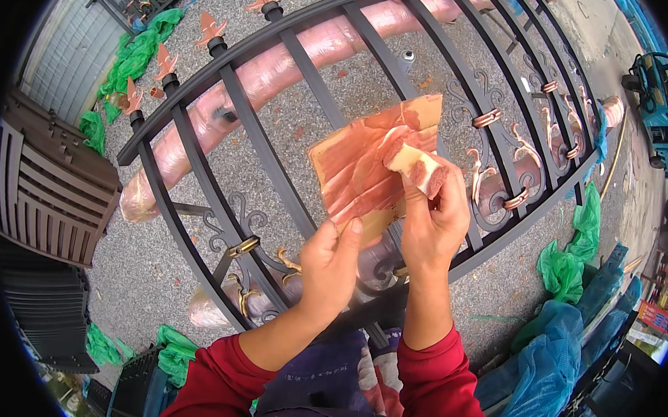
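Note:
Between my hands is a creased piece of cardboard [359, 168], smeared with copper-coloured paint. My left hand [331, 265] pinches its lower edge, thumb on top. In my right hand [439, 221] is a small yellowish sponge [419, 168], its ends stained reddish copper, pressed against or held just over the cardboard's right side. Both hands are above a black metal fence panel [304, 63] lying flat, with copper spearhead tips [211, 30] along its far edge. Some scrollwork collars [487, 118] shine copper, while a collar at the left [243, 246] looks gold.
Long supports wrapped in clear film [296, 59] hold the panel off the speckled ground. A spray can [407, 60] stands beyond the bars. Green plastic sheeting [142, 55], blue netting [541, 370], brown slatted panels [56, 179] and a blue-green vehicle [664, 105] lie around.

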Demonstrator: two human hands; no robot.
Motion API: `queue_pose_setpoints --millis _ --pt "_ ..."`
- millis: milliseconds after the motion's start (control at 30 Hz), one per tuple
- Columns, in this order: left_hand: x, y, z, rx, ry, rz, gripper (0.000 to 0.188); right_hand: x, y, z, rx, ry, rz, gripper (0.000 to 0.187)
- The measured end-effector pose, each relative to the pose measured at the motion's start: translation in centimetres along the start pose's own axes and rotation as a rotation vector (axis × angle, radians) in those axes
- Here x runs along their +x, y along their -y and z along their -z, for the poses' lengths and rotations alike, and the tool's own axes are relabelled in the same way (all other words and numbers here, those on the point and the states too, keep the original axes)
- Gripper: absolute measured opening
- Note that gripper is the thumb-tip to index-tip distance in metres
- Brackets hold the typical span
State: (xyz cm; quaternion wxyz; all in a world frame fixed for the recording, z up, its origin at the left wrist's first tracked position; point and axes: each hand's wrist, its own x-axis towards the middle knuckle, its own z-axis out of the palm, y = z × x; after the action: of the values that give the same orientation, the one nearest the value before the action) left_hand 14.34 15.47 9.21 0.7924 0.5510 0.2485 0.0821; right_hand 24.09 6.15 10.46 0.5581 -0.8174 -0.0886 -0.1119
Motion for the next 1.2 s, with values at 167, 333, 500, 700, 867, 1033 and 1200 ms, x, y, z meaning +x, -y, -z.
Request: queue_pose_setpoints --millis 167,333,500,700,867,1033,1200 --pt "0.0 0.3 0.9 0.102 -0.028 0.002 0.030 -1.2 0.4 0.1 0.021 0.063 -0.107 0.018" --pt "0.2 0.3 1.2 0.204 0.012 -0.027 0.030 -0.7 -0.5 -1.1 0.008 0.013 -0.083 0.015" --pt "0.7 1.4 2.5 0.181 -0.024 0.000 0.027 -2.9 -0.4 -0.4 0.020 0.238 -0.052 0.015" --pt "8.5 1.3 6.3 0.014 -0.174 -0.144 0.023 -6.5 -6.0 8.7 -0.046 -0.027 -0.464 0.016" --pt "14.5 2.4 9.3 0.079 -0.169 -0.278 0.025 -6.1 -8.3 10.0 -0.222 -0.014 -0.474 0.030" --pt "16.2 2.7 8.9 0.082 -0.206 -0.290 0.031 -2.9 -8.2 5.5 -0.358 0.086 -0.455 0.032" --pt "16.3 3.2 9.0 0.025 -0.211 -0.305 0.031 -1.1 -9.7 2.3 -0.555 0.225 -0.307 0.024"
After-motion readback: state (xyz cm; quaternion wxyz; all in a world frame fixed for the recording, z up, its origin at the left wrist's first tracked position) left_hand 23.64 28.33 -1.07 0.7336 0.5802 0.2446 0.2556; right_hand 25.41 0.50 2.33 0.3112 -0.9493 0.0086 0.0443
